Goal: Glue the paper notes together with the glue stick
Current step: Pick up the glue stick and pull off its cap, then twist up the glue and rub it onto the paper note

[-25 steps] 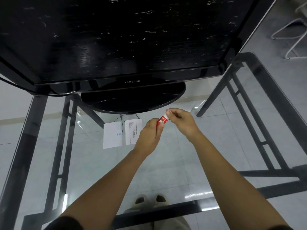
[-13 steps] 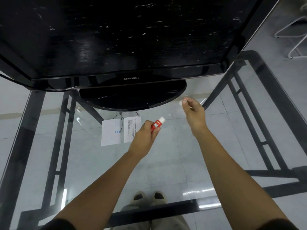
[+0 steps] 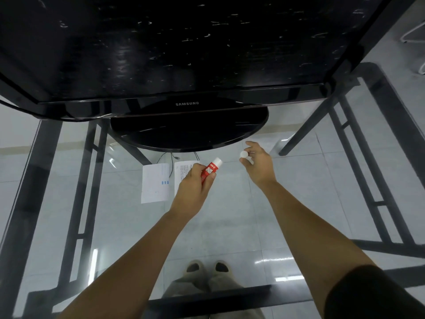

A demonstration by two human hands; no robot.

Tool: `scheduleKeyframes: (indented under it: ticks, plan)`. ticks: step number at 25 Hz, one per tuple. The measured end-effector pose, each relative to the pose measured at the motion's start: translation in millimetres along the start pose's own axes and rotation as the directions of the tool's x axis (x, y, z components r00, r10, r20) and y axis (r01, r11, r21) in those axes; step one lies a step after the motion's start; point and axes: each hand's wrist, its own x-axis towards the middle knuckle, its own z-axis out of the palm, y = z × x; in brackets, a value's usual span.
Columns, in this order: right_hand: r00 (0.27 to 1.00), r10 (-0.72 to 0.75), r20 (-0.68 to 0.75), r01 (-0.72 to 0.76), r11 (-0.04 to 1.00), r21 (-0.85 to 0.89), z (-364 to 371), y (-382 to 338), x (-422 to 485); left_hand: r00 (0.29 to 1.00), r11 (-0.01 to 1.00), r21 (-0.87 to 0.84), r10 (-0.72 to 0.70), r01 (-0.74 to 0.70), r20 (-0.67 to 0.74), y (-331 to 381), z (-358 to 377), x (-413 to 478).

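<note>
1. Left hand (image 3: 194,192), centre of frame: fingers and thumb curled round the red barrel of the glue stick (image 3: 209,171), gripping it from below.
2. Glue stick: red body with white lettering, uncapped, white tip pointing toward the upper right; held above the glass, just right of the paper notes.
3. Right hand (image 3: 259,165), right of centre: thumb and fingertips pinching a small white cap (image 3: 243,154); remaining fingers loosely bent. Held well apart from the glue stick tip.
4. Left paper note (image 3: 154,184), left of the left hand: white, blue marking near its right edge, lying flat on the glass.
5. Right paper note (image 3: 182,169): white with printed lines, lying just beside the first with a narrow gap between; lower right part hidden behind the left hand.
6. Glass table top (image 3: 232,222): transparent, tiled floor visible through it; black metal frame (image 3: 34,180) along the left, right and lower edges.
7. Samsung monitor (image 3: 184,42), upper half of frame: black, screen dark and scuffed, tilted over the table; rounded black base (image 3: 188,132) resting on the glass just above the notes.
8. Thin black cable (image 3: 171,158): running down from under the base between the two notes.
9. Pair of light slippers (image 3: 207,268), lower centre, seen through the glass.
</note>
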Motion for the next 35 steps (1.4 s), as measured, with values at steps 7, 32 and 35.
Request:
scheduleKeyframes:
  ticks: [7, 32, 35]
  plan:
    - [1.000, 0.022, 0.008, -0.023, 1.000, 0.022, 6.2, 7.4, 2.0, 1.000, 1.000, -0.026, -0.010, 0.010, 0.000, -3.0, -1.4, 1.8]
    - [0.981, -0.194, 0.011, 0.154, 0.811, 0.564, -61.9, -173.1, -107.7, 0.905, 0.882, -0.214, 0.394, -0.421, -0.158, 82.7, -93.4, -24.9]
    - [0.979, -0.198, -0.038, 0.183, 0.792, 0.582, -57.9, -174.7, -112.3, 0.902, 0.878, -0.219, 0.395, -0.426, -0.173, 83.6, -91.4, -31.0]
